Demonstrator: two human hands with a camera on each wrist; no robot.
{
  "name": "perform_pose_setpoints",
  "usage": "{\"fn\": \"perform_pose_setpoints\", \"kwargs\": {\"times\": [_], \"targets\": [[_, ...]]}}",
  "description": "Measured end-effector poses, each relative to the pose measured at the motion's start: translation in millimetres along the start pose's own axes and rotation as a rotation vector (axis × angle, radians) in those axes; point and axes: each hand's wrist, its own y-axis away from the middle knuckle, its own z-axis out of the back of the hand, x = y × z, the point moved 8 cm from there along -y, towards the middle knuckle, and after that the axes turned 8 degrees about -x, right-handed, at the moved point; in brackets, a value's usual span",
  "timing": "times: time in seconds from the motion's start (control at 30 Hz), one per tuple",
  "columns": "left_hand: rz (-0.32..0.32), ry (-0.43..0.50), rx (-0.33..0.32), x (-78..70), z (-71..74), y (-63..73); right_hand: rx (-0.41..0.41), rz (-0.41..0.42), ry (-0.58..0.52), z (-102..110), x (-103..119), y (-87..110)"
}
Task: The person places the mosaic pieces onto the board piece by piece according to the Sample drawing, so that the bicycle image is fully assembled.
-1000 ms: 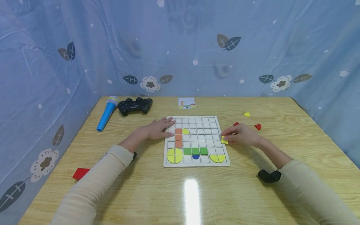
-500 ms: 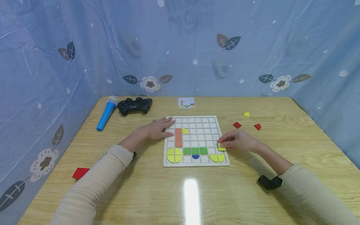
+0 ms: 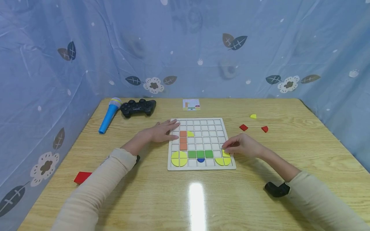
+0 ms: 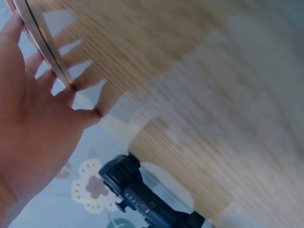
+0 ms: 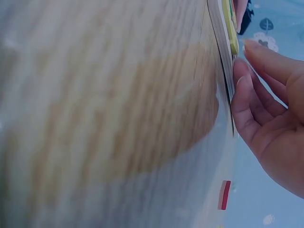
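A white grid board (image 3: 206, 140) lies on the table with coloured tiles in some of its cells. At its right edge my right hand (image 3: 245, 146) holds a yellow tile (image 3: 226, 154) with thumb and fingertips, down at the cell just above a yellow quarter-circle tile (image 3: 227, 161). The fingers partly hide that tile. My left hand (image 3: 162, 132) rests on the board's left edge with fingers spread. On the board are orange squares (image 3: 183, 140), a row of green squares (image 3: 200, 154), a blue half-circle (image 3: 200, 160) and a yellow circle of quarter tiles (image 3: 179, 158).
Right of the board lie a red square tile (image 3: 243, 127), a red quarter-circle (image 3: 265, 129) and a yellow quarter-circle (image 3: 253, 116). Behind it is a pattern card (image 3: 191, 104). A game controller (image 3: 138, 108), a blue microphone (image 3: 110, 116) and a red block (image 3: 82, 177) are on the left.
My right hand has carried the yellow tile from beside the board's right edge toward me and slightly left, down onto the right column. The left hand stays in place.
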Motion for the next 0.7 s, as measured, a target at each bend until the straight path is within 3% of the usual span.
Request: {"fn": "perform_pose_setpoints", "kwargs": {"times": [0.33, 0.7], "targets": [[-0.016, 0.01, -0.007, -2.8, 1.5, 1.4, 0.012, -0.026, -0.062, -1, 5, 2.9], [0.002, 0.003, -0.005, -4.0, 2.9, 1.8, 0.013, -0.209, -0.231, 6, -21, 10.1]]}}
